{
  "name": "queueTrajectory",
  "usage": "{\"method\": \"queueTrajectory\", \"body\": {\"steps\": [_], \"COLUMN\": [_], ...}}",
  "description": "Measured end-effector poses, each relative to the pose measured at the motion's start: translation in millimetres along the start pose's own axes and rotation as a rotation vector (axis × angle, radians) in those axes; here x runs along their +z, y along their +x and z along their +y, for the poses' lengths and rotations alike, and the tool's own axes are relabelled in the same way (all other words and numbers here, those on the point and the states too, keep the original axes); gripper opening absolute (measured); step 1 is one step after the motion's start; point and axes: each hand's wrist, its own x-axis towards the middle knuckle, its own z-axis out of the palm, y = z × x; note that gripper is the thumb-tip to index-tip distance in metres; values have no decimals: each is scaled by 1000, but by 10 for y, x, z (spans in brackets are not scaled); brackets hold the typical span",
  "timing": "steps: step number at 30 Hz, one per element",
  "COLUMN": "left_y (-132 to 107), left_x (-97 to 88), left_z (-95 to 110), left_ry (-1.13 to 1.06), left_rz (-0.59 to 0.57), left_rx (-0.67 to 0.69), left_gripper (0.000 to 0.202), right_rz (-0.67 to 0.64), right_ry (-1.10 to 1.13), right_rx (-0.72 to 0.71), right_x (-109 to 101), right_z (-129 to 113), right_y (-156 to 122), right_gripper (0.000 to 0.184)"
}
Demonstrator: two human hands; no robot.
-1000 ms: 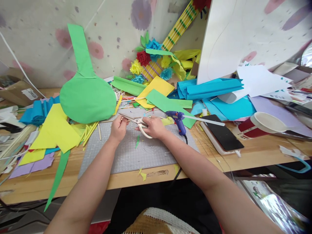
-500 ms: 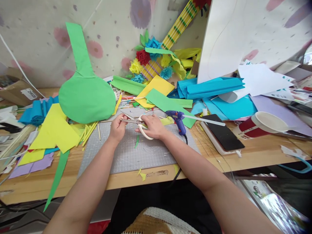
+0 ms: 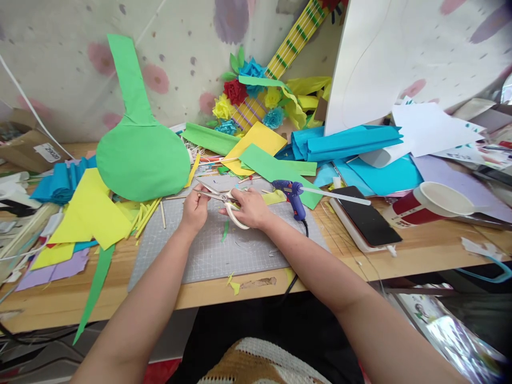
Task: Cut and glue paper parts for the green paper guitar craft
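My right hand [image 3: 251, 207] grips the white-handled scissors [image 3: 232, 214], its fingers in the loops. The scissors' blades are apart and point left, reaching over the fingertips of my left hand [image 3: 194, 209]. The fingers of that hand are closed in a pinch on a thin wooden stick [image 3: 176, 198], which juts out to the left; most of it is hidden by the hand. Both hands are above the grey cutting mat [image 3: 240, 261], where a small green paper scrap [image 3: 225, 231] lies.
A purple glue gun [image 3: 294, 198] lies right of my hands, near a black phone [image 3: 366, 216] and a paper cup [image 3: 430, 205]. A green guitar-like paper shape [image 3: 144, 160] leans at the back left. Yellow paper [image 3: 90, 213] and blue rolls [image 3: 352, 143] lie around.
The scissors have turned slightly in my right hand, and their blades have shifted a little up and left. My left hand stays in nearly the same place.
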Motion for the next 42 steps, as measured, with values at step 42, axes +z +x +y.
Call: {"method": "queueTrajectory", "body": {"steps": [42], "left_y": [-4], "left_x": [-50], "left_z": [164], "left_ry": [590], "left_rz": [-291], "left_rx": [169], "left_gripper": [24], "right_rz": [14], "right_ry": [828], "right_rx": [321], "right_x": [41], "right_z": [130], "right_y": [61], "right_gripper": [40]}}
